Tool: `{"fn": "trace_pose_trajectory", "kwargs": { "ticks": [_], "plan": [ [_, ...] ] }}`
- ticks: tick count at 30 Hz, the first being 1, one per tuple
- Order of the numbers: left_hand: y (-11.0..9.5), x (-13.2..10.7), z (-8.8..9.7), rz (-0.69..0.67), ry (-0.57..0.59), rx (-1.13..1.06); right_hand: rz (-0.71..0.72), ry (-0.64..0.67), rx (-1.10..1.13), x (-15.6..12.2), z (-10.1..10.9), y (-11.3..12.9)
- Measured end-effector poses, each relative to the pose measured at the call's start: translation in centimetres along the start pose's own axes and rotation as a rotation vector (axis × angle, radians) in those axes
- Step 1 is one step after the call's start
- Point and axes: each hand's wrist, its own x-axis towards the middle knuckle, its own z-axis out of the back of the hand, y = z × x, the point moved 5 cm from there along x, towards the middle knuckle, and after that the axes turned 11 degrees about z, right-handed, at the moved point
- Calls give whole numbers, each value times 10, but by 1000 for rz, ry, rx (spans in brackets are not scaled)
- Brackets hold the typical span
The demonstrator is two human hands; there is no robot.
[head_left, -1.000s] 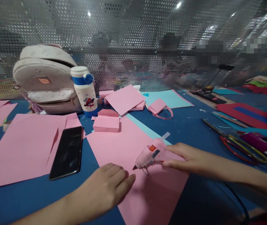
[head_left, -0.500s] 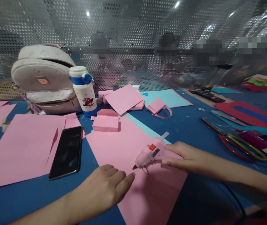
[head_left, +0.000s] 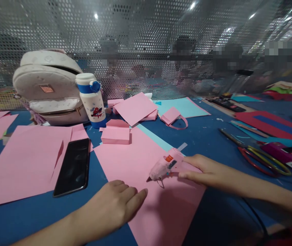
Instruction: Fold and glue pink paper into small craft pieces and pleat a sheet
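Note:
My right hand (head_left: 203, 171) grips the handle of a pink glue gun (head_left: 165, 166), whose nozzle points down-left at a large pink paper sheet (head_left: 148, 177) on the blue table. My left hand (head_left: 112, 205) lies on the sheet's near left edge with its fingers loosely curled, fingertips a short way from the nozzle, and nothing shows in it. A black cord (head_left: 257, 215) runs off under my right forearm.
A black phone (head_left: 73, 166) lies on another pink sheet (head_left: 25, 160) at left. Behind stand a pale backpack (head_left: 48, 87), a white-and-blue bottle (head_left: 91, 99), folded pink paper pieces (head_left: 115, 135) and a small pink paper bag (head_left: 172, 118). Scissors (head_left: 260, 155) and coloured sheets lie right.
The glue gun and my right hand have shifted slightly right and up, lifting the nozzle a little. My left hand has stayed put.

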Motion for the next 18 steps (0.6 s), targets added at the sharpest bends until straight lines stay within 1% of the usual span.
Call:
{"fn": "trace_pose_trajectory", "kwargs": {
  "ticks": [4, 8, 12, 16, 18],
  "plan": [
    [-1, 1, 1, -2, -11, 1, -23, 23, 4, -3, 1, -4],
    [-1, 0, 1, -2, -16, -1, -35, 5, -5, -5, 5, -2],
    [-1, -1, 0, -5, -8, 9, -102, -12, -53, -6, 10, -1],
    [-1, 0, 1, -7, -10, 4, -177, -89, -132, -10, 17, -3],
    [-1, 0, 2, -7, -15, 4, -187, -103, -162, -11, 19, -4]
  ]
}}
